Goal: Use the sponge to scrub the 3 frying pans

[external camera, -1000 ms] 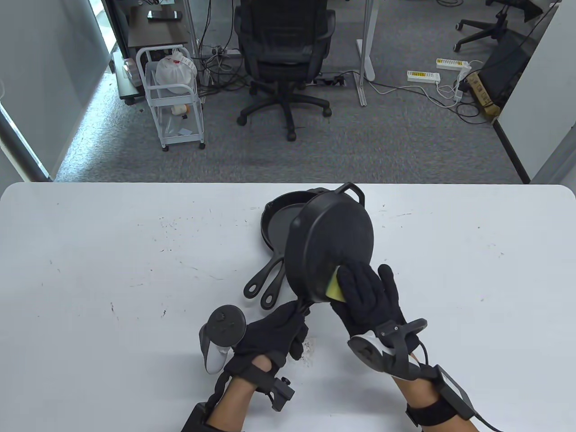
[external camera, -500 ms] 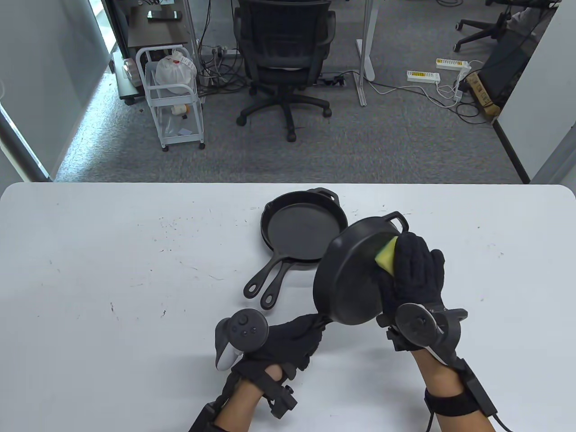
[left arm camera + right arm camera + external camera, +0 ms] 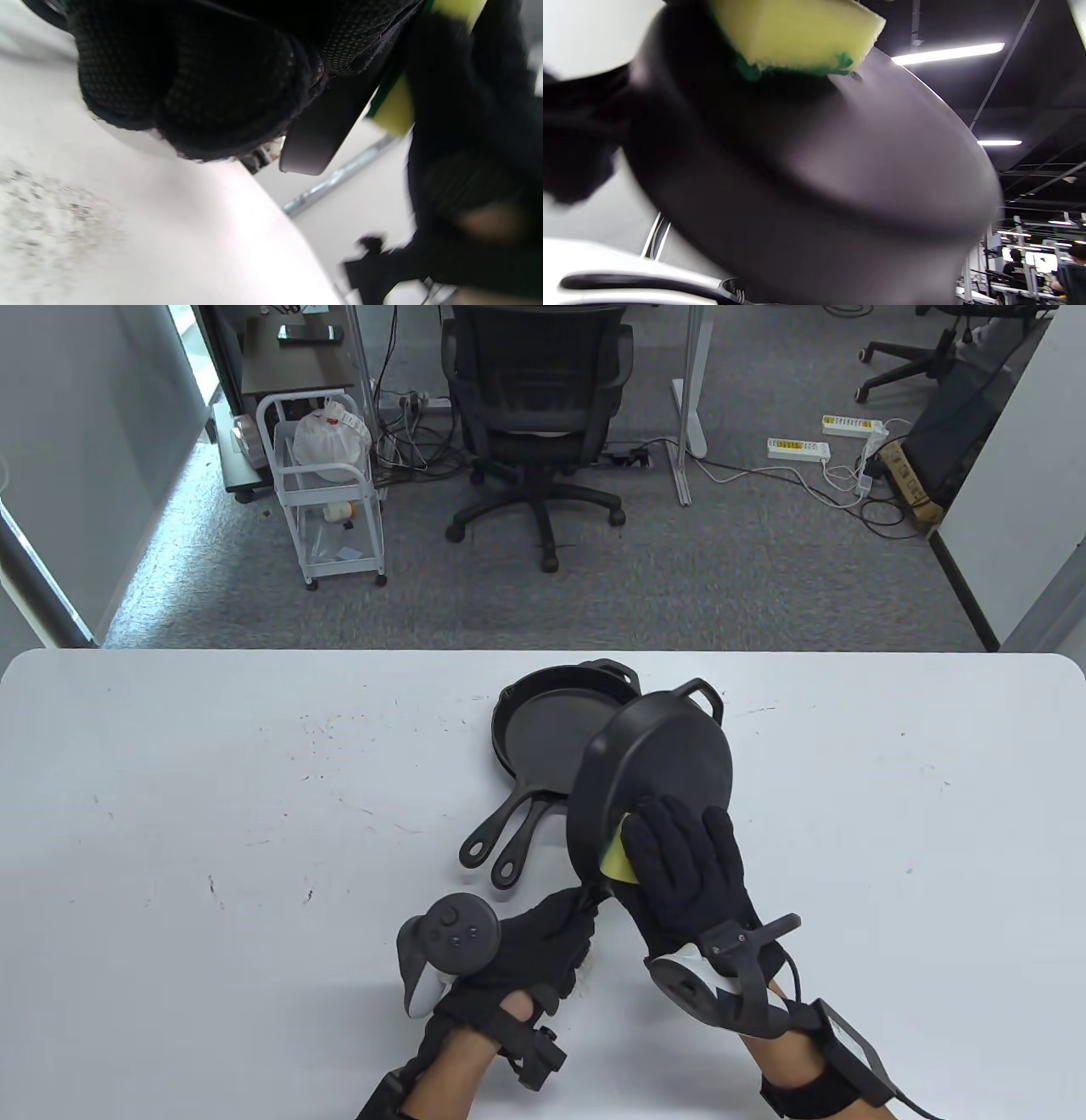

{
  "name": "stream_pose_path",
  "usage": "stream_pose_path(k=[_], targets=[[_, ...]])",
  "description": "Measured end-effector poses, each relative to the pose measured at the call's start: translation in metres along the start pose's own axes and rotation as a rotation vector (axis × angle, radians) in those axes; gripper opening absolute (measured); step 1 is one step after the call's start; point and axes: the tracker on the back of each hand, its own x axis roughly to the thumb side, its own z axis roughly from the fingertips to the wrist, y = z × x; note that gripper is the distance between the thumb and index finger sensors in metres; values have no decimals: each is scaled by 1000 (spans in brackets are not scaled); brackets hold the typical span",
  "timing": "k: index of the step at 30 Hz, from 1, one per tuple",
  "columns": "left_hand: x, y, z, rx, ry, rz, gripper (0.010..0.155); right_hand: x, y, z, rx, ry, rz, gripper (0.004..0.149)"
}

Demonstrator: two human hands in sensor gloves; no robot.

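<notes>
My left hand point(image 3: 543, 937) grips the handle of a black frying pan point(image 3: 670, 755) and holds it tilted above the table, its underside facing up and right. My right hand point(image 3: 683, 857) holds a yellow sponge point(image 3: 615, 861) pressed against the lower part of that underside, fingers stretched over it. The right wrist view shows the sponge point(image 3: 797, 34), green side down, on the dark pan base point(image 3: 818, 169). In the left wrist view the gloved fingers point(image 3: 191, 84) wrap the pan handle point(image 3: 326, 127), beside the sponge point(image 3: 392, 112). Two more black pans point(image 3: 551, 729) lie stacked on the table behind.
The stacked pans' handles point(image 3: 501, 840) point toward my left hand. The white table point(image 3: 212, 814) is speckled with dark crumbs. Beyond its far edge stand an office chair point(image 3: 534, 415) and a white cart point(image 3: 327, 492) on the carpet.
The held pan has swung back left, over the stacked pans. My right hand slid the sponge from the pan's upper right edge down to its lower part.
</notes>
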Motion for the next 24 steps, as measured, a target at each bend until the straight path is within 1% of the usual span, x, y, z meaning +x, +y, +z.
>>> stream_pose_path(k=[2, 3, 5, 7, 9, 12, 14, 17, 19, 21, 23, 24], targets=[[4, -2, -1, -43, -37, -42, 57, -15, -3, -3, -28, 53, -8, 71], [5, -3, -2, -65, -50, -44, 57, -27, -4, -5, -30, 101, -20, 71], [3, -2, -3, -89, -68, -23, 57, -56, 0, -8, 8, 231, -83, 71], [2, 0, -3, -84, -76, 6, 57, -74, 7, -7, 43, 317, -127, 71], [1, 3, -2, -51, -72, 52, 58, -85, 19, -2, 74, 376, -100, 71], [-2, 8, 1, 39, -54, 99, 58, -79, 36, 4, 118, 298, -44, 71], [-6, 12, 2, 80, -34, 152, 58, -62, 42, 7, 128, 204, -8, 71], [-11, 16, 4, 112, 7, 215, 59, -33, 42, 11, 115, 73, 23, 70], [-13, 17, 3, 104, 29, 222, 58, -14, 38, 14, 90, -12, 32, 70], [-13, 14, 3, 84, 39, 196, 58, 0, 32, 15, 64, -52, 43, 71], [-9, 11, 1, 63, 19, 98, 57, 7, 23, 14, 28, -73, 33, 71], [-6, 9, 0, 37, -2, 15, 57, 8, 15, 12, 7, -65, 34, 72]])
